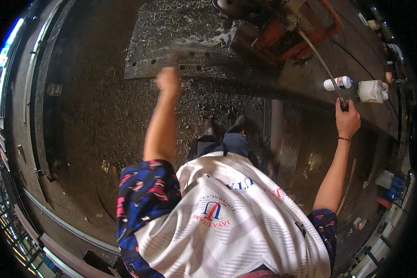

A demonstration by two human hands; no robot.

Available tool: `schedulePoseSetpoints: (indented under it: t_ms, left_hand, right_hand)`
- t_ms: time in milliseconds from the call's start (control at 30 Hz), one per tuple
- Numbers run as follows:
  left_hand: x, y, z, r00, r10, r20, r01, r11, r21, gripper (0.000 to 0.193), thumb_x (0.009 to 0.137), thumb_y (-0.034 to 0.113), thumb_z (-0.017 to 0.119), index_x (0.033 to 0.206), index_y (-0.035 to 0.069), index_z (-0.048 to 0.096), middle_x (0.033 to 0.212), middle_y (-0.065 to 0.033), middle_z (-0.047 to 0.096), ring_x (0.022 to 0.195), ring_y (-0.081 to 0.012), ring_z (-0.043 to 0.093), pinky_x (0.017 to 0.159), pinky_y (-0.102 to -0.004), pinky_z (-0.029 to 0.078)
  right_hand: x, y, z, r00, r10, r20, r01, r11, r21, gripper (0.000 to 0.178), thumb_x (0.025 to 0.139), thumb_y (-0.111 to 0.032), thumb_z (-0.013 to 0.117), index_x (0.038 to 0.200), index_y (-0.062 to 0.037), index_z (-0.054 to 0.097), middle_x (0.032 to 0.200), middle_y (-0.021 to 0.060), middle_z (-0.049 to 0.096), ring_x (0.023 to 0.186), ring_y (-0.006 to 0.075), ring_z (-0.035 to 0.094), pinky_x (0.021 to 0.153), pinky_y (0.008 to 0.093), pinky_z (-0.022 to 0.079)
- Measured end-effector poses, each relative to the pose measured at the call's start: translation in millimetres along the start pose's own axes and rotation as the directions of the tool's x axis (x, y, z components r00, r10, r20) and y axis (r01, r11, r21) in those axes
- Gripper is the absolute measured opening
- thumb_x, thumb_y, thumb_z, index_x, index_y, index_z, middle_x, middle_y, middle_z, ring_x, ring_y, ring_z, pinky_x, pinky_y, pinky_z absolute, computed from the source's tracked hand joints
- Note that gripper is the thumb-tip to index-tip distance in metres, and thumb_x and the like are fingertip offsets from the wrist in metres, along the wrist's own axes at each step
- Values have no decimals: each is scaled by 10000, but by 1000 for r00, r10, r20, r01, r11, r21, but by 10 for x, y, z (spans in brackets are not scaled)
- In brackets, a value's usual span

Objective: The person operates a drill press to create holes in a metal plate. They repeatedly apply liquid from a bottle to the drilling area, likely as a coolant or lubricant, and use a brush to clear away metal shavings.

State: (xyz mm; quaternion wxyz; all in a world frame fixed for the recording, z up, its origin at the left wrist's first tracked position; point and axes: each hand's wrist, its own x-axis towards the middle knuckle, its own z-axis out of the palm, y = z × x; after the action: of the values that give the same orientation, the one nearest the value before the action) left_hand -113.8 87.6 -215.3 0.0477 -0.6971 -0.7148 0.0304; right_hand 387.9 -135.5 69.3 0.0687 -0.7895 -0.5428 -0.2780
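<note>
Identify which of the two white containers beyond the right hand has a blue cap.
The slim bottle, the left one of the pair: its blue cap shows at its right end. The boxier jug beside it shows no blue.

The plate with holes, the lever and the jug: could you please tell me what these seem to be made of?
Plate: probably steel, dull dark grey, judging by its round holes. Lever: likely metal, with a faint sheen along its slim rod. Jug: probably plastic, off-white and grubby, given its moulded-looking handle.

Rough metal plate (141, 69), smooth metal lever (320, 59), glossy plastic bottle (339, 83), matt plastic jug (370, 91); cloth shirt (245, 204)
</note>
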Motion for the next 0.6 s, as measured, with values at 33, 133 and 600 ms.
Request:
schedulePoseSetpoints:
  t_ms: [33, 133, 600]
  left_hand:
    - [165, -626, -74, 969, -176, 175, 194, 976, -93, 185, 913, 255, 543, 891, 131, 679, 893, -65, 706, 789, -211, 705, 620, -359, 554]
    - [248, -2497, -81, 539, -689, 484, 825, 548, -138, 394, 950, 319, 476, 1176, 46, 648, 1239, -152, 629, 1146, -291, 613, 920, -429, 498]
    - [-230, 1284, -184, 933, 353, -66, -354, 874, -333, 656, 881, 62, 479, 1496, 167, 275, 980, -139, 589, 813, -313, 654, 680, -428, 561]
  right_hand:
    - [-24, 29, 0, 1000, 20, 23, -20, 1000, -10, 313, 793, -408, 712, 902, -115, 686, 771, 134, 698, 718, 349, 678, 572, 451, 521]
    - [31, -39, 34, 998, 55, -1, -55, 998, -24, 299, 784, -423, 713, 883, -142, 682, 748, 111, 696, 698, 349, 673, 552, 453, 510]
    - [26, -155, -71, 980, 181, 86, -179, 983, -33, 339, 809, -461, 678, 909, -138, 692, 814, 106, 706, 779, 351, 668, 614, 463, 510]
